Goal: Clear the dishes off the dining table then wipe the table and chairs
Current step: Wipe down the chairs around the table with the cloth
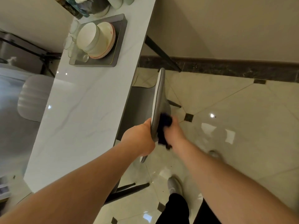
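Observation:
A grey chair (159, 94) stands pushed in at the right side of the white marble dining table (84, 110), its backrest seen edge-on. My left hand (139, 138) grips the near end of the backrest's top edge. My right hand (174, 130) holds a dark cloth (164, 125) pressed against the outer face of the backrest. At the far end of the table a grey tray (118, 44) carries stacked bowls and plates (97, 39) and several clear glasses (72, 44).
A second pale chair (34, 96) stands on the table's left side. Decor items (90, 5) crowd the far table end. Glossy tiled floor (226, 118) spreads to the right up to a dark baseboard (226, 67). My shoe (174, 185) is beside the chair legs.

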The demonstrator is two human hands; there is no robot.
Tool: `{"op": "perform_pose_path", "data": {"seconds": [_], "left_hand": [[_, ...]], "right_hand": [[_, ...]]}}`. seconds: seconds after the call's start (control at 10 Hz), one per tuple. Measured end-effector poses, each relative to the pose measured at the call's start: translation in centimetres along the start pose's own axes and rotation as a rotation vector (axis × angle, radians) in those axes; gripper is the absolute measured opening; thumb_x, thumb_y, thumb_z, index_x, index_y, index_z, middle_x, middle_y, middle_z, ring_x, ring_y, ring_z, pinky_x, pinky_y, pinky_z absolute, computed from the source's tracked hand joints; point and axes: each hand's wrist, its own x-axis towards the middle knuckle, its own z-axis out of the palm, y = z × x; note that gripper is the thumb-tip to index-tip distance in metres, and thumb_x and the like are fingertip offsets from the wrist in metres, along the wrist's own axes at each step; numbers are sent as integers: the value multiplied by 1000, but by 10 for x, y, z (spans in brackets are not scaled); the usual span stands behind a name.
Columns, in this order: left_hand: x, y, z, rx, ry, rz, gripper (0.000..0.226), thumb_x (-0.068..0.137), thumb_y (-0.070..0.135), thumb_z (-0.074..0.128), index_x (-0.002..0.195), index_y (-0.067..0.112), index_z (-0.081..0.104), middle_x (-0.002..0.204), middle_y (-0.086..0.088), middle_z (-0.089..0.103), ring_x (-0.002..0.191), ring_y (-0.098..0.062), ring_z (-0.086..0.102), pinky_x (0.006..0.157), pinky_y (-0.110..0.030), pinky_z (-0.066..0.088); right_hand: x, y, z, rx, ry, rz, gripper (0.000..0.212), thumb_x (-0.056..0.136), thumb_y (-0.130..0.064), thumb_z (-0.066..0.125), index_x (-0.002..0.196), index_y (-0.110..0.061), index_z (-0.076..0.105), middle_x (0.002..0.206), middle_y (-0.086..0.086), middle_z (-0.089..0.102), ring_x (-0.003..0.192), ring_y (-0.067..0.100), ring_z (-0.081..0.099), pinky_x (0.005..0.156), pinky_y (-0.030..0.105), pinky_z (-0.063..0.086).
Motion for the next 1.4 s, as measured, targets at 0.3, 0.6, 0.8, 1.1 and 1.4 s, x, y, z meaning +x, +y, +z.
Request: {"op": "perform_pose_path", "data": {"seconds": [0.3,0.6,0.8,1.1,1.4], "left_hand": [[3,-1,-3,21,-38,45,82,82,13,73,149,37,33,96,6,64,87,-17,65,84,-36,61],[4,-3,-1,70,-33,36,91,87,13,68,158,36,15,103,3,63,92,-22,65,87,-37,60],[4,-1,-4,38,-26,65,79,88,17,68,154,30,25,97,1,65,91,-22,67,87,-39,60],[2,-21,9,-16,63,202,91,85,21,71,157,30,15,99,-1,67,84,-23,68,80,-43,61],[-48,-113,61,-694,174,298,72,100,38,61,160,27,23,155,4,47,135,-15,52,96,-21,50]], "right_hand": [[51,-51,-12,105,113,-88,27,101,-24,48,125,-35,53,113,2,65,98,26,64,90,52,56],[80,10,-6,-341,41,-83,41,101,-6,44,141,-12,52,130,12,62,119,32,60,86,29,47],[14,11,8,45,-3,98,30,101,-16,46,127,-19,62,115,11,71,100,27,68,91,43,57],[-38,-49,2,68,198,-462,57,101,-7,52,143,-45,43,133,-14,53,106,2,57,72,12,53],[-132,75,44,66,203,-365,50,97,-6,56,118,-51,51,129,-11,60,111,13,66,93,40,59]]}}
